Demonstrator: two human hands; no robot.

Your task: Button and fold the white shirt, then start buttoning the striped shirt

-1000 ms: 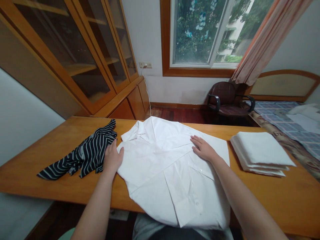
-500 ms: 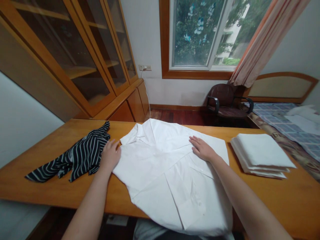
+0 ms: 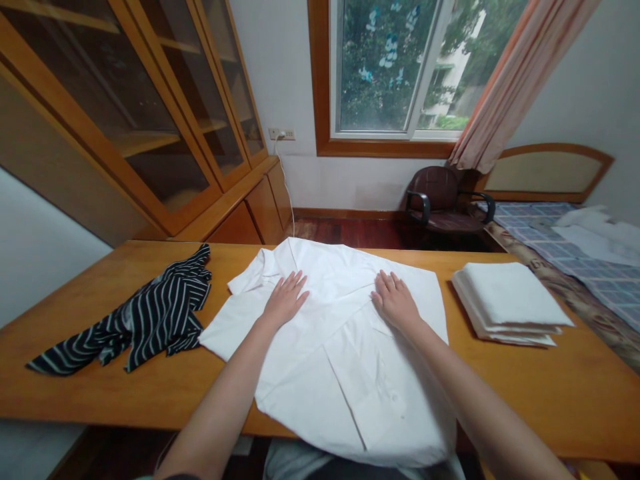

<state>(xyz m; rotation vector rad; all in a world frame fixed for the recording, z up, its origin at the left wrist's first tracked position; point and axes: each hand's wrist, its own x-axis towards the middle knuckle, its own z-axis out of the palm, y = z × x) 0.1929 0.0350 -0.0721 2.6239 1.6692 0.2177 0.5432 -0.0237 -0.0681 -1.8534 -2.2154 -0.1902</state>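
A white shirt (image 3: 345,360) lies spread on the wooden table (image 3: 90,393), its collar at the far side and its hem hanging over the near edge. My left hand (image 3: 286,300) rests flat on the shirt's upper left part, fingers stretched out. On the upper right part my right hand (image 3: 395,301) also lies flat with fingers apart. Neither hand holds anything.
A crumpled black-and-white striped garment (image 3: 140,319) lies left of the shirt. A stack of folded white cloths (image 3: 507,305) sits to the right. Behind the table stand a glass-door cabinet (image 3: 150,120), a dark armchair (image 3: 443,200) and a bed (image 3: 575,247).
My left hand has moved right from the shirt's left edge beside the striped garment onto the shirt near the collar. The right hand has stayed flat in place.
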